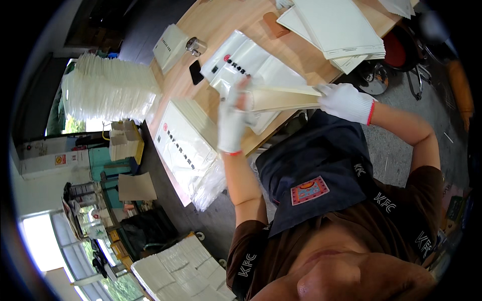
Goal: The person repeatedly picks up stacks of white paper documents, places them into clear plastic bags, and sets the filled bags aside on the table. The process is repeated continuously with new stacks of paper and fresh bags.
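Note:
My right hand (346, 103), in a white knit glove with a red cuff, pinches the right end of some cream paper sheets (283, 99). The sheets are seen nearly edge-on above the table's near edge; how many there are I cannot tell. At their left end is my left hand (232, 123), gloved the same way with bare fingertips, its fingers smeared by motion. Whether it grips the sheets or only touches them is unclear. Just beyond lies a white plastic bag (266, 67) with dark print and a red mark, flat on the table and partly hidden by the sheets.
Left of my hands stands a stack of filled plastic packs (175, 145). A phone (196, 72), a metal cup (196, 46) and a brown block (276, 25) lie on the wooden table (221, 17). Large white sheets (336, 27) are at the far right, a tall pile (108, 88) at left.

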A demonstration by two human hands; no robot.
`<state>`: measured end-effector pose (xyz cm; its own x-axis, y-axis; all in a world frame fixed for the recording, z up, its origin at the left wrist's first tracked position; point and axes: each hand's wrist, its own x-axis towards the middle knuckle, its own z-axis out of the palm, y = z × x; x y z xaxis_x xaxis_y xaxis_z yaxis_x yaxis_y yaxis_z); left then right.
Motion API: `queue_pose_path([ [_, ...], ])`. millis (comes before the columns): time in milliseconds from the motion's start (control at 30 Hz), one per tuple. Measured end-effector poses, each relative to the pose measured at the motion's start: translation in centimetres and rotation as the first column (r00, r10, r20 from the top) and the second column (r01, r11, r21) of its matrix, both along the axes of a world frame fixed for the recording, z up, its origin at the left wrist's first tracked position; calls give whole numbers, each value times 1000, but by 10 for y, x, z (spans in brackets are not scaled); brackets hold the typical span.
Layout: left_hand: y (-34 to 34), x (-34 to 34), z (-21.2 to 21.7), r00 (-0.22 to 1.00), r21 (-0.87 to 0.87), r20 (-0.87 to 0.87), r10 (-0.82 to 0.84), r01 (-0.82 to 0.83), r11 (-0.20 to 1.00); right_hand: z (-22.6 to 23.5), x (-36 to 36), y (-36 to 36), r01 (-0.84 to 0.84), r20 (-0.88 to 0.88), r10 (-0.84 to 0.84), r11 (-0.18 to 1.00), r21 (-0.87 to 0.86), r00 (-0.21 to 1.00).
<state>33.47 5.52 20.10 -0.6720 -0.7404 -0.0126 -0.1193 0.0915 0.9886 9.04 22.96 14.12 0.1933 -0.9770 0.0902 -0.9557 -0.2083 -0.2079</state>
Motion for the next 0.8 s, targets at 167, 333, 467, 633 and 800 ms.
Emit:
queue_pose_path([
  [167,79,14,-62,967,-403,192,168,-78,912,-16,3,-23,-83,327,-26,945,315,945],
  [333,102,47,-117,947,-837,-39,-320,144,528,-45,12,-17,-384,725,-608,785,487,-323],
  [467,63,3,-87,950,-808,272,155,138,572,-61,16,-71,-43,577,-305,859,510,758],
  [633,78,-72,-58,991,-860,134,-5,119,495,-129,70,-85,84,906,-4,996,-35,423],
  [800,45,-33,-100,982,-549,67,175,-110,828,-56,81,-38,84,112,-59,968,-237,992],
])
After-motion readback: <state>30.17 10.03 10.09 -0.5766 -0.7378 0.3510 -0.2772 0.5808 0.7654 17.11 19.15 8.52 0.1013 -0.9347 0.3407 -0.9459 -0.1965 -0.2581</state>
